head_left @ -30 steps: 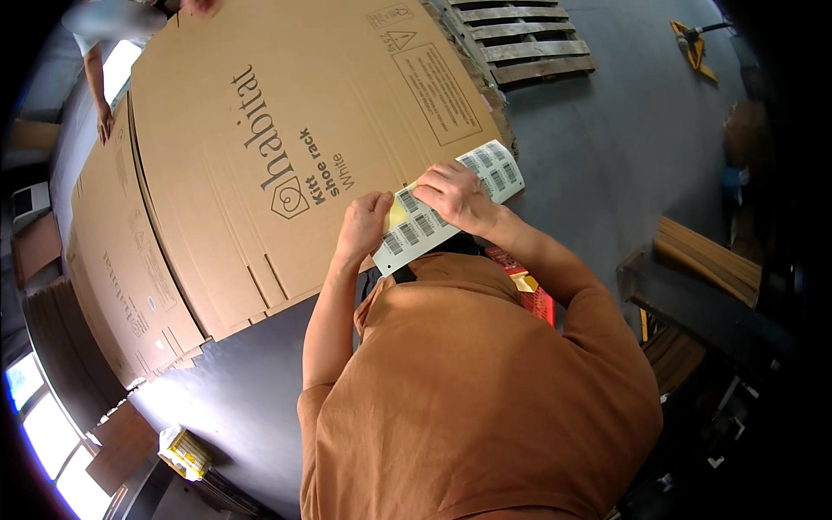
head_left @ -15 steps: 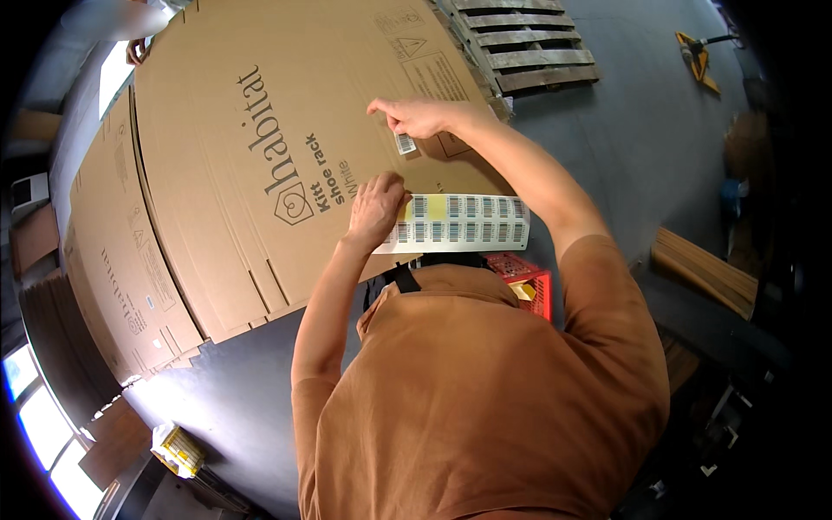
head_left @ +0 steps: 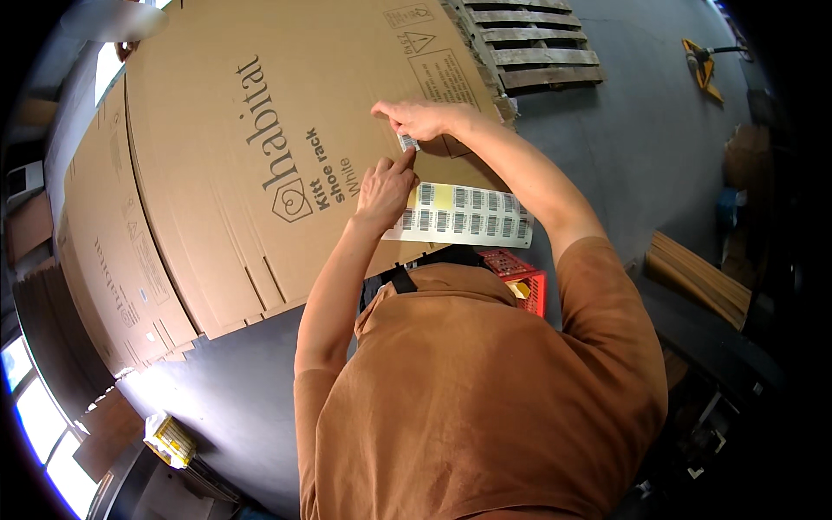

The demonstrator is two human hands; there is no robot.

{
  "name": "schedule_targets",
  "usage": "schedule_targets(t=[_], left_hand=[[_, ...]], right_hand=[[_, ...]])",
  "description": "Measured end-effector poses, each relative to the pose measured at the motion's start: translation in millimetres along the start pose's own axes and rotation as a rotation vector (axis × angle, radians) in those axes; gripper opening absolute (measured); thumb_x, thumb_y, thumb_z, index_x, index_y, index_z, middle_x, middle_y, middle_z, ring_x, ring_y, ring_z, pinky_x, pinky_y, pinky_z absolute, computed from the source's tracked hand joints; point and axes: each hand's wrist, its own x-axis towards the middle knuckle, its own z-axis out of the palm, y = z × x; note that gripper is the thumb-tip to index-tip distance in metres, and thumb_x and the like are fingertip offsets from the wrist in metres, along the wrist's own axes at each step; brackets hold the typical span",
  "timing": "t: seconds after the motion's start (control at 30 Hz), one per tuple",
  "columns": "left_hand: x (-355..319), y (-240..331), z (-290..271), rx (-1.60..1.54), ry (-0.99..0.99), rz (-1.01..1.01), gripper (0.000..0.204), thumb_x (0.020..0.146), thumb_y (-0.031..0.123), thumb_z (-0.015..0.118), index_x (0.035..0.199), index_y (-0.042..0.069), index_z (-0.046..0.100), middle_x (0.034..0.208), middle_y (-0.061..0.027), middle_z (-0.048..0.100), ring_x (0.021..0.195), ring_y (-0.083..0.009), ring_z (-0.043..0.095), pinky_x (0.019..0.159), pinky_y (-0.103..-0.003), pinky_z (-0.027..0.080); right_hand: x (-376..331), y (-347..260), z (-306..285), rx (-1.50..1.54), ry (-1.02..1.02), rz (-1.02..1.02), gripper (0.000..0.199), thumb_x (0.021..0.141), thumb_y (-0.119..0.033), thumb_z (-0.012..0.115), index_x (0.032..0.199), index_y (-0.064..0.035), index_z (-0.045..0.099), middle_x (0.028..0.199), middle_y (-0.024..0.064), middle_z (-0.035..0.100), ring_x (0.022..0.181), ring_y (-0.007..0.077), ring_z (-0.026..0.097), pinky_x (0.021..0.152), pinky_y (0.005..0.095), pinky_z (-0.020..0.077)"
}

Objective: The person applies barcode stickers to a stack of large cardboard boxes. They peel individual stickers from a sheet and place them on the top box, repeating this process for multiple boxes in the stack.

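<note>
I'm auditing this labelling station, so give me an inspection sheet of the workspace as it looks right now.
Surface: large flattened cardboard box, printed, lying on more flat cartons.
Job's things: small barcode sticker at the box face; sheet of barcode labels, yellow strip on top.
Clutter: red plastic crate; yellow tape roll lower left.
Grippers: right hand pinches the sticker; left hand holds the sheet, forefinger touching the sticker.
Cables: nothing seen.
Surroundings: wooden pallet, grey floor, yellow pallet-truck handle.
</note>
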Motion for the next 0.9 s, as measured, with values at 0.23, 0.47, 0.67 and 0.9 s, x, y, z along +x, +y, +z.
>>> schedule_targets(t=[0.23,0.47,0.67,0.9], left_hand=[[4,6,-2,0.045,-0.067,-0.053,0.023,0.092,0.023,0.056,0.094,0.003,0.067,0.142,-0.0013,0.048,0.101,-0.0275,0.057,0.088,-0.041,0.046],[-19,1,7,-0.156,0.118,-0.063,0.021,0.093,0.021,0.056,0.095,0.005,0.068,0.123,-0.0056,0.057,0.099,-0.0278,0.057,0.085,-0.041,0.046],[-56,4,7,-0.398,0.110,-0.271,0.024,0.096,0.025,0.053,0.091,0.004,0.064,0.098,-0.0140,0.059,0.093,-0.0361,0.059,0.081,-0.046,0.047],[-73,11,13,-0.407,0.055,-0.277,0.028,0.097,0.028,0.050,0.090,0.005,0.064,0.096,-0.0152,0.060,0.086,-0.0392,0.061,0.076,-0.048,0.048]], right_hand=[[-19,-10,10,-0.281,0.320,-0.138,0.068,0.082,-0.017,0.070,0.141,-0.0122,0.035,0.115,0.0140,0.058,0.110,0.0327,0.055,0.092,0.0429,0.0428],[-26,9,35,-0.382,0.976,0.092,0.059,0.084,-0.026,0.071,0.135,-0.0121,0.044,0.119,0.0140,0.058,0.115,0.0342,0.054,0.101,0.0454,0.0396],[-112,-49,94,-0.244,0.567,-0.254,0.017,0.085,-0.020,0.068,0.093,-0.0045,0.067,0.095,0.0075,0.062,0.095,0.0228,0.061,0.079,0.0354,0.0487],[-139,-87,130,-0.489,0.680,-0.226,0.005,0.074,-0.009,0.064,0.073,-0.0067,0.060,0.080,0.0043,0.053,0.082,0.0216,0.058,0.072,0.0356,0.0480]])
